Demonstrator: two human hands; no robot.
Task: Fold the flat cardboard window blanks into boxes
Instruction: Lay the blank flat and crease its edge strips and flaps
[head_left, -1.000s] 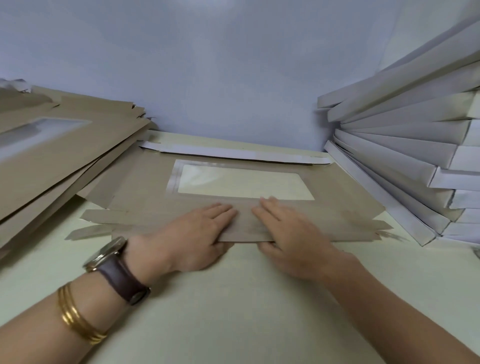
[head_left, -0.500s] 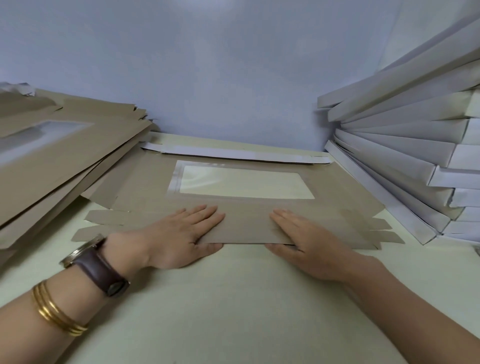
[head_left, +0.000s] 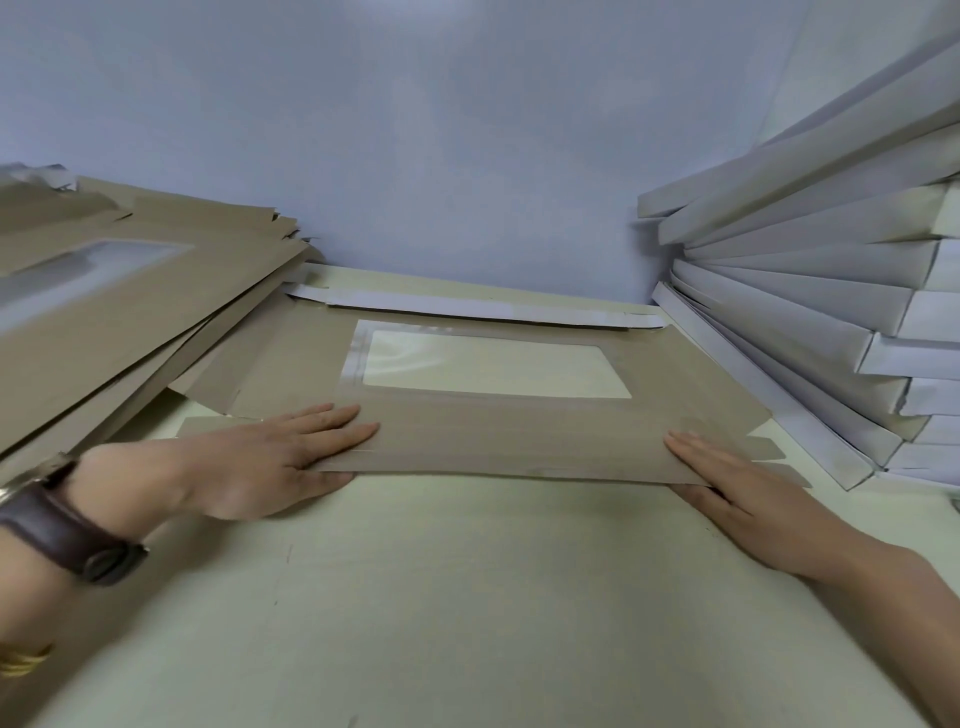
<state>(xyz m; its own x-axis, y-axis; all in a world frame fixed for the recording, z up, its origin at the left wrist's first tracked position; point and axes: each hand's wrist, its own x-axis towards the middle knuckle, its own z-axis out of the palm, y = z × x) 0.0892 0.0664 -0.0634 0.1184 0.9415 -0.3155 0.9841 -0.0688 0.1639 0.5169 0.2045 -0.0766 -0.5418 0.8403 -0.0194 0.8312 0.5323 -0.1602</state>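
Note:
A brown cardboard window blank (head_left: 519, 436) lies flat on the pale table, its clear window (head_left: 493, 371) toward the wall and its far white flap (head_left: 467, 309) turned up. The near long flap is folded over onto the blank. My left hand (head_left: 270, 462) presses flat on the left end of that folded flap, fingers straight, thumb under the near edge. My right hand (head_left: 737, 478) lies flat on the right end, fingers straight, thumb below the edge.
A slanted pile of brown flat blanks (head_left: 104, 322) fills the left side. A leaning stack of white folded boxes (head_left: 831, 312) stands on the right. A blue-grey wall (head_left: 467, 156) closes the back. The pale table (head_left: 467, 597) stretches toward me.
Both hands have slid apart along the folded near flap, from touching at its middle out to its left and right ends, pressing the crease flat.

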